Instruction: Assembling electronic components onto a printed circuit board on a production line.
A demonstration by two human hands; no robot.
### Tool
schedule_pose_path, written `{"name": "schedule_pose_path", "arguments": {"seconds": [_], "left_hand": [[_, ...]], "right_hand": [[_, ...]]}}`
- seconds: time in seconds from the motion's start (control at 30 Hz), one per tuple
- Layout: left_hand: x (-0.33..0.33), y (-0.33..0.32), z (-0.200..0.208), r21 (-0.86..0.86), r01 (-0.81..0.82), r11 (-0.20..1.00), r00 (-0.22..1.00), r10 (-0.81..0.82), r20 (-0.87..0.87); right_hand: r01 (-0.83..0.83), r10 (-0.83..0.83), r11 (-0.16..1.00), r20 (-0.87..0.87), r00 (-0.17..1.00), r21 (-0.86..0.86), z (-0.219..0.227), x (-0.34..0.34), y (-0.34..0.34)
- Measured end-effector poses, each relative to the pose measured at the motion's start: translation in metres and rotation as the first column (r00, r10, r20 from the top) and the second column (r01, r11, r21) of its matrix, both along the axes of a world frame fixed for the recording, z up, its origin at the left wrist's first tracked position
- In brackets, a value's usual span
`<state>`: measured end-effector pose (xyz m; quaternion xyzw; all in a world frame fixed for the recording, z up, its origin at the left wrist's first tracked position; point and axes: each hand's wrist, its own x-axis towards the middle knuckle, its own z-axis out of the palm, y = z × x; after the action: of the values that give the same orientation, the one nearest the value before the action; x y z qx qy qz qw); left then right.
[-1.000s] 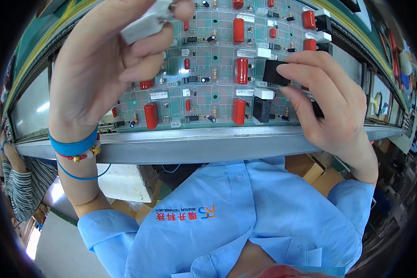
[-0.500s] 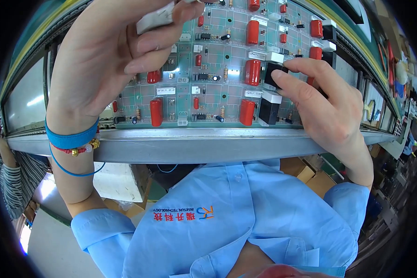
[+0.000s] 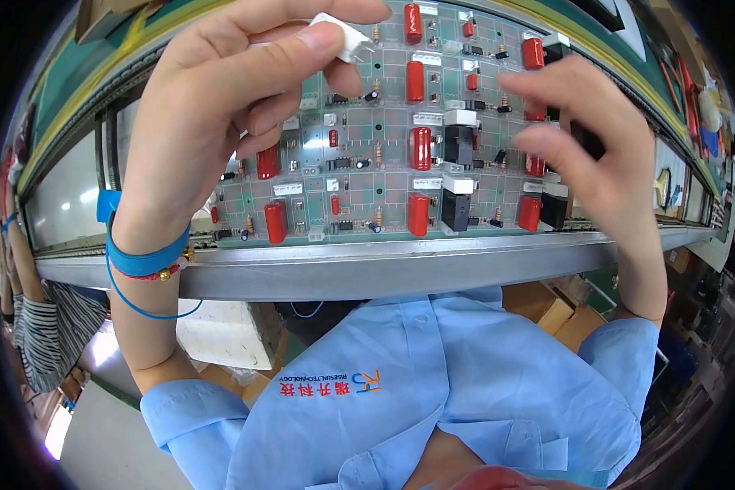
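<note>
Between the thumb and fingers of my left hand (image 3: pixel 220 90) is a white block-shaped electronic component (image 3: pixel 340 36) with thin metal pins pointing right. It is held above the green circuit board panel (image 3: pixel 396 214). My right hand (image 3: pixel 608 151) hovers over the panel's right part, thumb and forefinger spread, nothing visible between them. Left of it, a black block component with a white top (image 3: pixel 458 144) stands on the panel, and a similar black block (image 3: pixel 455 209) stands nearer to me. Red capacitors (image 3: pixel 420 148) sit in rows beside them.
A grey metal rail (image 3: pixel 384 273) runs along the panel's near edge. A blue wrist strap (image 3: pixel 149 258) with a cord is on my left wrist. Below the rail stand a white box (image 3: pixel 229 336) and cardboard boxes (image 3: pixel 539 306). At far left a person's striped sleeve (image 3: pixel 49 335) shows.
My right hand has let go of the black block component and moved right, its fingers parting. My left hand has turned, bringing the white component and its pins into fuller view. The view has shifted slightly.
</note>
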<state>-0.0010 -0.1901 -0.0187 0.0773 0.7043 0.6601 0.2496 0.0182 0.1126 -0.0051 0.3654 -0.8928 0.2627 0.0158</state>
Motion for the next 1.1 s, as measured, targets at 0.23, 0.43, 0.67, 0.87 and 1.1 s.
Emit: {"name": "schedule_pose_path", "arguments": {"seconds": [0.23, 0.43, 0.67, 0.87, 1.1], "left_hand": [[-0.024, 0.034, 0.012, 0.019, 0.152, 0.988, 0.988, -0.153, 0.024], [-0.032, 0.048, 0.005, -0.008, 0.116, 0.993, 0.993, -0.117, -0.023], [-0.034, 0.064, 0.012, -0.08, 0.102, 0.992, 0.995, -0.103, -0.007], [-0.036, 0.071, 0.009, -0.195, 0.078, 0.978, 0.994, -0.091, -0.06], [-0.039, 0.078, 0.01, -0.324, 0.089, 0.942, 0.989, -0.123, -0.084]], "right_hand": [[0.357, 0.026, 0.855, 0.719, 0.694, -0.376, -0.003, -0.01, 0.028], [0.444, 0.019, 0.826, 0.803, 0.596, -0.349, -0.001, -0.009, 0.048], [0.427, 0.025, 0.781, 0.706, 0.708, -0.456, -0.017, -0.008, 0.063], [0.495, -0.129, 0.789, 0.689, 0.714, -0.365, -0.006, 0.002, 0.063], [0.481, -0.116, 0.78, 0.663, 0.74, -0.401, -0.008, 0.003, 0.061]]}}
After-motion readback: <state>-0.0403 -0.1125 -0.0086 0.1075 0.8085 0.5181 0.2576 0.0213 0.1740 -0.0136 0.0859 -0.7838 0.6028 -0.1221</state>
